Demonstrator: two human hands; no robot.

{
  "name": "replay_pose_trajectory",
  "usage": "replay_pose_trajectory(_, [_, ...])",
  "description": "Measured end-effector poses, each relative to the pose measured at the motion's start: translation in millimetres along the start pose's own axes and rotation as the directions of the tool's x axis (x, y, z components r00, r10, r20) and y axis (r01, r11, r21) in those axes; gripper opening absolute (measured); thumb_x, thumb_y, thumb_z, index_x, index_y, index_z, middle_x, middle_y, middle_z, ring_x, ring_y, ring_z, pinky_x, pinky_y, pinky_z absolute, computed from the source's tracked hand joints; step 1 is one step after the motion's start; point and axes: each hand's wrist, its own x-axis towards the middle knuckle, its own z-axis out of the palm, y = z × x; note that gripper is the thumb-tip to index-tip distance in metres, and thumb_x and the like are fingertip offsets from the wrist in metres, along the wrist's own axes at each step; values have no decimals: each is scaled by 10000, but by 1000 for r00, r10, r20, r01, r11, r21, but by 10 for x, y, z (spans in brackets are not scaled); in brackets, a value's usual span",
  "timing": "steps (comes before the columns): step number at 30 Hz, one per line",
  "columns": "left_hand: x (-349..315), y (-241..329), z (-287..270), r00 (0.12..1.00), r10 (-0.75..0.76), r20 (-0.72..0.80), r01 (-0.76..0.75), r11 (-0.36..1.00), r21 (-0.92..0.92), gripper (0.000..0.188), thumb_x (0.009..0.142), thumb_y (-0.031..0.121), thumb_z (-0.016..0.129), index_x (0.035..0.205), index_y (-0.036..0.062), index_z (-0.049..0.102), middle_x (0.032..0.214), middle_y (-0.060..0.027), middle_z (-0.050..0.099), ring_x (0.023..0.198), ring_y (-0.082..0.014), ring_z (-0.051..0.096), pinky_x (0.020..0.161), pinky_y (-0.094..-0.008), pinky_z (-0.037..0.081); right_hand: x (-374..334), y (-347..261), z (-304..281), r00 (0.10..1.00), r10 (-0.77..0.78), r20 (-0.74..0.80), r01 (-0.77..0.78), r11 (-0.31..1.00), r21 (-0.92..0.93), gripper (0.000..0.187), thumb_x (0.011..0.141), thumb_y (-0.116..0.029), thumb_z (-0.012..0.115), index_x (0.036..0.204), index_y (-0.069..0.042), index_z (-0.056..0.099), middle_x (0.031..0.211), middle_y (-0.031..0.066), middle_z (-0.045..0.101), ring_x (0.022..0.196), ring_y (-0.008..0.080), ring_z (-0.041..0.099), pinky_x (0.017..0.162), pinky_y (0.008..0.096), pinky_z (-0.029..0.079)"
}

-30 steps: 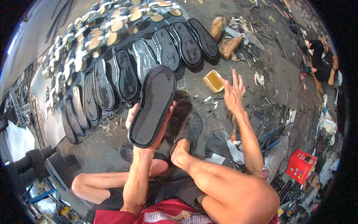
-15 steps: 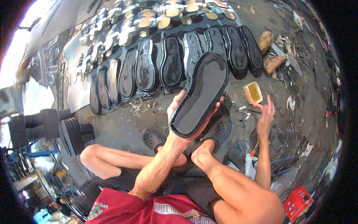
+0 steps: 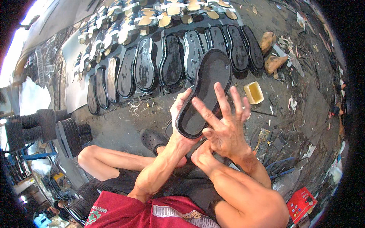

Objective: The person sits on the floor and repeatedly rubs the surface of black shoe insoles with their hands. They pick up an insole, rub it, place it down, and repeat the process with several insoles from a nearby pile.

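Note:
A black shoe sole is held up in front of me, its toe end pointing away and its inner face upward inside a raised rim. My left hand grips it by the heel half from underneath, thumb along the left edge. Over the sole's right side, my right hand has its fingers spread, with nothing seen in them. Its index fingertip overlaps the sole's middle; whether it touches, I cannot tell. Beyond that hand a cut-off tub with a yellowish inside stands on the ground. A flat brush-like tool lies nearer.
Several black soles, many with a glossy wet look, lie in a curved row ahead. Behind them are rows of sandal uppers on forms. Two brown shoe lasts lie at right, stacked soles at left, a red box lower right.
My right hand has come from beside the tub, on the right, inward over the sole, fingers spread. My left hand still holds the sole in nearly the same place.

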Motion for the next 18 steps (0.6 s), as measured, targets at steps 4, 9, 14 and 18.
replay_pose_trajectory(4, [-69, 96, -55, 996, 21, 87, -22, 1000, 6, 536, 1058, 419, 537, 1360, 4, 691, 1310, -208, 750, 1156, -350, 746, 1063, -503, 588, -75, -101, 10, 997, -70, 23, 74, 940, -334, 772, 1095, -741, 122, 1519, -370, 650, 1744, 30, 387, 1596, 321, 229, 1271, 593, 42])
replay_pose_trajectory(9, [-29, 57, -17, 998, 57, -1, -57, 995, 80, 467, 1077, 369, 518, 1286, 10, 731, 1210, -187, 794, 1061, -347, 782, 1019, -473, 609, -16, 12, -140, 998, -65, -18, 62, 989, -135, 839, 1089, -743, 88, 1509, -311, 671, 1762, 75, 348, 1608, 377, 199, 1279, 595, 68])
replay_pose_trajectory(14, [-103, 55, 4, 1000, 20, 1, -20, 998, 60, 451, 1080, 361, 520, 1297, 21, 721, 1230, -177, 791, 1036, -327, 792, 976, -472, 634, 127, 139, -86, 990, -17, 138, 35, 990, -134, 869, 1071, -766, 70, 1610, -291, 560, 1804, 103, 237, 1620, 435, 158, 1279, 633, 43])
replay_pose_trajectory(18, [-104, 83, 62, 1000, -7, -9, 8, 998, 60, 449, 1081, 376, 527, 1317, 41, 713, 1236, -160, 791, 1034, -313, 789, 975, -455, 630, 121, 91, -74, 978, -59, 200, 87, 987, -133, 805, 1072, -771, 125, 1632, -346, 517, 1807, 89, 230, 1625, 425, 155, 1277, 644, 47])
